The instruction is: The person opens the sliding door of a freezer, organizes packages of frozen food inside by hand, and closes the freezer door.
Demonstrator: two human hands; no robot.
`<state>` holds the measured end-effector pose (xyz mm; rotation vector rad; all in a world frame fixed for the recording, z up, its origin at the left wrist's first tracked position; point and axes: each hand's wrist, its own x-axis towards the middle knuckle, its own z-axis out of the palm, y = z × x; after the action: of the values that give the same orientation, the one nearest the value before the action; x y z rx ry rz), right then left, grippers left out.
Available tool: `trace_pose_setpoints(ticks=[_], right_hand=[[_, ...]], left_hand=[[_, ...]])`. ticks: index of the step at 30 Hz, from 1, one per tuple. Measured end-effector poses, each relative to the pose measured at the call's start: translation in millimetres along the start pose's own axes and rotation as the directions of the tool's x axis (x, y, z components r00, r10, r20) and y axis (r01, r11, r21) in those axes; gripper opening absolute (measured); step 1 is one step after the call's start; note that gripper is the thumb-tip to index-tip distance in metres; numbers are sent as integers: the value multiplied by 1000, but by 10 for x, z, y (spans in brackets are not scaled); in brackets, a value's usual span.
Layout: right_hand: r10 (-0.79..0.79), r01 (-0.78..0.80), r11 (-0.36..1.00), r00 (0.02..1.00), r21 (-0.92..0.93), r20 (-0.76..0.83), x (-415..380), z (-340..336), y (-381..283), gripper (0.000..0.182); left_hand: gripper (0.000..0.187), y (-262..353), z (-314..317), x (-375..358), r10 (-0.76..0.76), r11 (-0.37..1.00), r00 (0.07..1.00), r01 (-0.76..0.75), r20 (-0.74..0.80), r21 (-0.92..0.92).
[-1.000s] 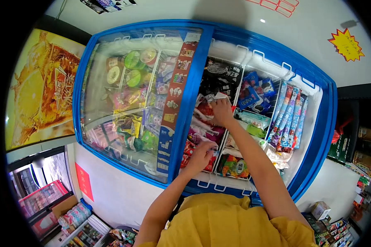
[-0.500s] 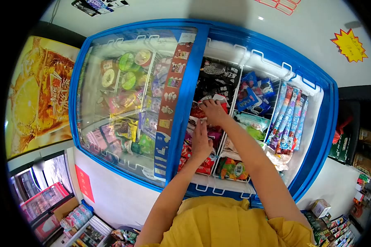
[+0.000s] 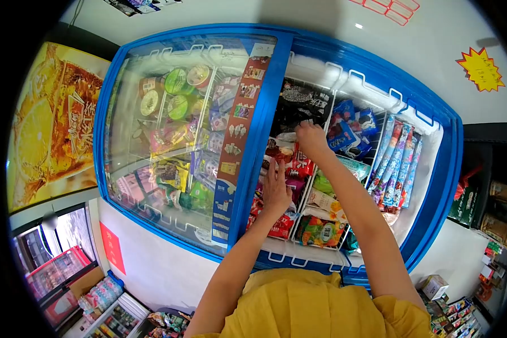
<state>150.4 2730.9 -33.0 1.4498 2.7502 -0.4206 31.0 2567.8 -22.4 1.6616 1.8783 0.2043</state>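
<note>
Both my hands are inside the freezer's uncovered right half, over a wire basket column of packaged ice creams. My left hand (image 3: 276,193) rests on the red and purple packets (image 3: 294,185), fingers stretched out and pointing away from me. Farther in, my right hand (image 3: 311,138) has its fingers curled at the border between the red packets (image 3: 301,163) and the black packets (image 3: 302,103). A pale wrapper edge (image 3: 287,137) shows beside its fingertips. What the curled fingers hold, if anything, is hidden by the hand.
White wire dividers (image 3: 320,152) separate the columns. Blue packets (image 3: 349,129) and long tube-shaped packs (image 3: 396,163) lie to the right. A sliding glass lid (image 3: 169,135) covers the left half, with its blue frame (image 3: 259,141) close to my left hand.
My right hand has shifted slightly right and its fingers have curled, uncovering more of the red packets. My left hand stays nearly in place, its fingers a little more spread.
</note>
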Motion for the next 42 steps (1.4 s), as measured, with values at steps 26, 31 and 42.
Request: trace_pose_setpoints(ticks=[26,31,42], right_hand=[[-135,155,986,955,59,-265,226,-145,187,21],[52,-96,978,972,-186,-227,615,-95,443,83],[-67,58,995,992,-84,-104,282,325,89,67]], left_hand=[[79,104,68,181,24,990,1000,-21,-19,139],[62,132,50,82,82,971,996,-74,-26,226],[66,68,262,29,78,983,996,-71,-36,166]])
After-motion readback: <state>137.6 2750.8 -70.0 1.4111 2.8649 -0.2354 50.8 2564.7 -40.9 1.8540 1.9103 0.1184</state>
